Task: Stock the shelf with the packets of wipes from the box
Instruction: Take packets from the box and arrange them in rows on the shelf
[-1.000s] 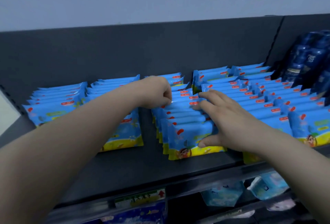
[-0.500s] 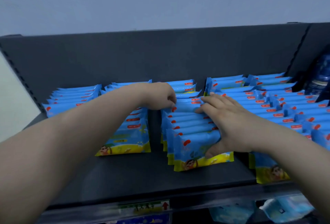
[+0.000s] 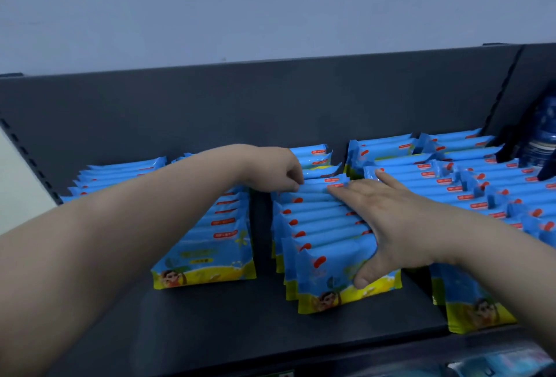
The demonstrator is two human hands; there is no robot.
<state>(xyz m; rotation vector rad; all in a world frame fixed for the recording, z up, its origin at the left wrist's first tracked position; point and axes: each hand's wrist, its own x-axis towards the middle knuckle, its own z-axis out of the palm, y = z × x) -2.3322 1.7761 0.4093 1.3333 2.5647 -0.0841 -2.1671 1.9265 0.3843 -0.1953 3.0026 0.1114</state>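
Blue packets of wipes with yellow bottoms stand in several rows on the dark shelf [image 3: 210, 322]. My left hand [image 3: 276, 170] reaches over the second row [image 3: 210, 241] and pinches the left end of a packet [image 3: 319, 187] near the back of the middle row [image 3: 328, 244]. My right hand [image 3: 388, 220] lies flat on top of that middle row, fingers straight toward the back, thumb down on the front packet [image 3: 340, 280]. The box is out of view.
More rows of packets fill the shelf at the far left [image 3: 120, 172] and right [image 3: 469, 184]. Dark blue bottles [image 3: 541, 142] stand at the far right. The shelf's back panel [image 3: 270, 106] rises behind. A lower shelf's goods [image 3: 505, 361] show at the bottom right.
The view has shifted left and up, so the rows sit lower and further right in the frame. Both hands stay on the middle row, my right hand slightly further back.
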